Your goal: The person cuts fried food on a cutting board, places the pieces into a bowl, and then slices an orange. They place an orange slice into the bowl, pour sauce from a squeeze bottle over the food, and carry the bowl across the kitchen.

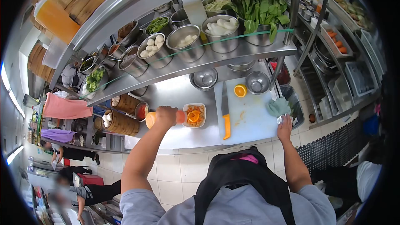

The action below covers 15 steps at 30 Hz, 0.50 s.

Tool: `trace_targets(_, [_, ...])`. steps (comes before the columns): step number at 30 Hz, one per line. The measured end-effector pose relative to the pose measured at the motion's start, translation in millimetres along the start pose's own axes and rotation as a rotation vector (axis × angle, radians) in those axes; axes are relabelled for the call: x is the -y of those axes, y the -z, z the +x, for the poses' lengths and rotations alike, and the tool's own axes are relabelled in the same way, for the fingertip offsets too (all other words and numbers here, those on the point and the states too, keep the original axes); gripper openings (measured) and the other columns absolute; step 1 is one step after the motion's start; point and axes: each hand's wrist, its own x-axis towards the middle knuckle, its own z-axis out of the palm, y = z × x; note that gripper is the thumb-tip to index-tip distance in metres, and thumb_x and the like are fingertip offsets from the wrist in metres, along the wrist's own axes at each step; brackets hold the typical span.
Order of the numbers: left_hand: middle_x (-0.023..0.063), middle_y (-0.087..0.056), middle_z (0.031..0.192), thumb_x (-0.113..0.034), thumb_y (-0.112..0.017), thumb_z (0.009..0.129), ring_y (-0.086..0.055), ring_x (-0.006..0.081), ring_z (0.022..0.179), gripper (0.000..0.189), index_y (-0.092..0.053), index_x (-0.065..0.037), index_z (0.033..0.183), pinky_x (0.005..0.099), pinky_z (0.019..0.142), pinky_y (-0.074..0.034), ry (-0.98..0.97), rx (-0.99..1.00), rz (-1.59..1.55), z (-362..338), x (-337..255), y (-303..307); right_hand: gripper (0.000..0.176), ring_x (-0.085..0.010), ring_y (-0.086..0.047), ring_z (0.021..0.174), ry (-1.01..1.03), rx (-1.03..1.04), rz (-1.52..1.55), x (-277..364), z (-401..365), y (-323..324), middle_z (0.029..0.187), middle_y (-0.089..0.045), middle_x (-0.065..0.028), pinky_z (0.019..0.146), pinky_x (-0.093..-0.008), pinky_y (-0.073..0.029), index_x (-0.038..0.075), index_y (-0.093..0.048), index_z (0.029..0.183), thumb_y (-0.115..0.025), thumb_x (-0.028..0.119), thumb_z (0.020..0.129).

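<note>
My left hand [166, 116] is wrapped around a squeeze bottle [150, 120] with orange contents, held sideways. Its reddish-orange end [181, 117] reaches the left edge of a square white bowl [202, 121] of chopped orange food topped with an orange slice. My right hand [285, 127] rests at the right edge of the white cutting board [250, 129], fingers stretched out, beside a green cloth [278, 106] and a small whitish item I cannot make out. On the board lie a knife [226, 118] with a yellow handle and a cut orange half [240, 91].
Metal bowls [257, 82] stand behind the board. Above, a steel shelf [187, 64] carries several tins of ingredients and leafy greens [260, 10]. Bamboo steamers [121, 123] are at the left. A bin [296, 104] stands right of the board. Other people are at the far left and lower right.
</note>
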Motion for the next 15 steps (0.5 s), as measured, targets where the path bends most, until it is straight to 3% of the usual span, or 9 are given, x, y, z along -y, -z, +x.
trace_targets(5, [0.0045, -0.077, 0.123, -0.024, -0.076, 0.087, -0.074, 0.0242, 0.115, 0.042, -0.070, -0.022, 0.129, 0.0375, 0.096, -0.058, -0.028, -0.003, -0.076, 5, -22, 13, 0.047, -0.0438, -0.040, 0.147, 0.020, -0.016, 0.005, -3, 2, -3, 0.158, -0.044, -0.0227, 0.123, -0.0546, -0.029, 0.004, -0.054, 0.139, -0.058, 0.007, 0.092])
trace_targets(7, [0.0051, -0.078, 0.116, -0.029, -0.074, 0.088, -0.076, 0.0259, 0.108, 0.041, -0.068, -0.023, 0.128, 0.0414, 0.091, -0.059, -0.045, -0.104, -0.077, 18, -26, 12, 0.047, -0.0441, -0.041, 0.146, 0.034, -0.020, 0.003, -5, 0, -1, 0.157, -0.044, -0.0229, 0.123, -0.0546, -0.029, 0.005, -0.054, 0.139, -0.058, 0.007, 0.092])
trace_targets(12, [0.0051, -0.078, 0.115, -0.028, -0.072, 0.088, -0.076, 0.0257, 0.107, 0.042, -0.067, -0.022, 0.129, 0.0403, 0.090, -0.059, -0.019, -0.046, -0.086, 29, -23, 20, 0.048, -0.0437, -0.040, 0.147, 0.025, -0.009, 0.025, -4, 1, -1, 0.157, -0.045, -0.0234, 0.124, -0.0541, -0.028, 0.005, -0.053, 0.140, -0.057, 0.007, 0.092])
trace_targets(15, [0.0051, -0.078, 0.113, -0.025, -0.073, 0.087, -0.076, 0.0256, 0.106, 0.042, -0.068, -0.022, 0.129, 0.0404, 0.089, -0.059, -0.050, -0.115, -0.081, 15, -31, 15, 0.048, -0.0430, -0.039, 0.148, 0.031, -0.018, -0.011, -6, 0, -3, 0.158, -0.044, -0.0230, 0.124, -0.0537, -0.028, 0.005, -0.053, 0.140, -0.057, 0.007, 0.093])
